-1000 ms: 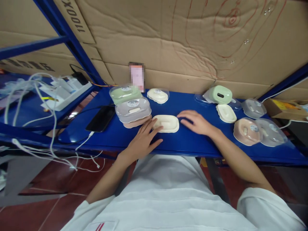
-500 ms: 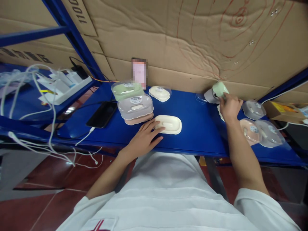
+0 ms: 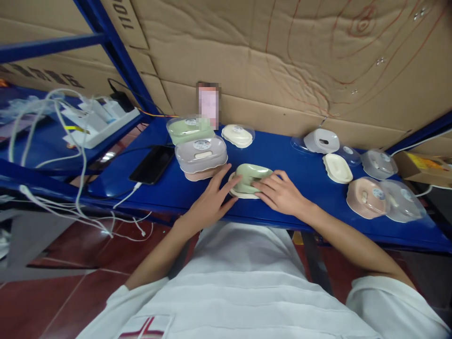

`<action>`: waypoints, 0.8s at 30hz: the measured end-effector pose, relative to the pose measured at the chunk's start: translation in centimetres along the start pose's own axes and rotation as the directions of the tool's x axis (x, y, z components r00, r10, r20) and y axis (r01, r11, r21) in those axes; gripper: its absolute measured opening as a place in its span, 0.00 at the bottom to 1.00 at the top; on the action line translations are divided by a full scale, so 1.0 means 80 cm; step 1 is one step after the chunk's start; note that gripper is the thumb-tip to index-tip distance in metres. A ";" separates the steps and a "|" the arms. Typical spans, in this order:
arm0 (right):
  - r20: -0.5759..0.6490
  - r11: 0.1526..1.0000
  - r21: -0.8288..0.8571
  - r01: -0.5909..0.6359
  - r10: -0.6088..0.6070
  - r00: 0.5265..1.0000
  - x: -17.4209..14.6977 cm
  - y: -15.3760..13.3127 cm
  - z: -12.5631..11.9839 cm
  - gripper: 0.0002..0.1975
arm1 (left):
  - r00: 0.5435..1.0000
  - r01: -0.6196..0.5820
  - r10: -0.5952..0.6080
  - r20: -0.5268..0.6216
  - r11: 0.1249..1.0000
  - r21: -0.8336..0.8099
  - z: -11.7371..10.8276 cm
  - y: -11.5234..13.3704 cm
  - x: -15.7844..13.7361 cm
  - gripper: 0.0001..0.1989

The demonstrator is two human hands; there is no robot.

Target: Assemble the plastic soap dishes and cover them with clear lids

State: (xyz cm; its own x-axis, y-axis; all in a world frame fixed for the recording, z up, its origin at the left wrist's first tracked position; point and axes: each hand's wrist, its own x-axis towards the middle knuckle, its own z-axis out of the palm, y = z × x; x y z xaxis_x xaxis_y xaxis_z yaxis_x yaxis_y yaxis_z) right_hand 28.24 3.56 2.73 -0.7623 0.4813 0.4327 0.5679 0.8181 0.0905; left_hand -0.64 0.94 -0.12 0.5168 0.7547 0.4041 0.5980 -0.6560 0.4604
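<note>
Your right hand grips the green lid sitting on the cream tray, while your left hand rests open against the tray's left edge.

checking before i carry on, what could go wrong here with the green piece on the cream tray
1. The green piece sits on the cream tray near the front edge of the blue shelf; a push from the right hand or left hand could slide both off.
2. The stack of lidded boxes stands right beside the left hand's fingers and might get knocked.
3. The phone and its cable lie close by and could get snagged.
</note>
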 end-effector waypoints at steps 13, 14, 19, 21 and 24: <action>0.077 0.960 0.277 0.052 -0.076 0.994 0.001 0.006 0.005 0.23 | 1.000 0.023 -0.023 0.001 0.999 -0.043 0.001 -0.001 0.002 0.14; 0.069 0.957 0.285 0.050 -0.072 0.995 0.001 0.006 0.006 0.23 | 0.999 0.038 -0.037 0.011 0.998 -0.049 0.001 -0.001 0.002 0.14; 0.095 0.968 0.249 0.036 -0.061 0.994 -0.001 -0.001 0.015 0.23 | 0.999 0.053 -0.053 0.014 0.997 -0.049 0.000 0.000 0.002 0.13; 0.114 0.970 0.241 0.031 -0.060 0.992 0.000 0.001 0.015 0.23 | 0.999 0.045 -0.045 0.013 0.998 -0.049 0.000 0.000 0.003 0.12; 0.093 0.976 0.219 -0.018 -0.003 0.996 -0.003 0.027 0.003 0.23 | 0.999 0.044 -0.044 0.018 0.998 -0.045 -0.001 0.000 0.002 0.11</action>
State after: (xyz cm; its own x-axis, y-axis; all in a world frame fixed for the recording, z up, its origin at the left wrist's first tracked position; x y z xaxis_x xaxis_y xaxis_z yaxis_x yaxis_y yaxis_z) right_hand 29.55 5.28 2.57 -0.7893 0.5064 0.3472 0.4999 0.8584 -0.1154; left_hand -0.55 1.09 0.00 0.5011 0.7825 0.3695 0.5919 -0.6214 0.5133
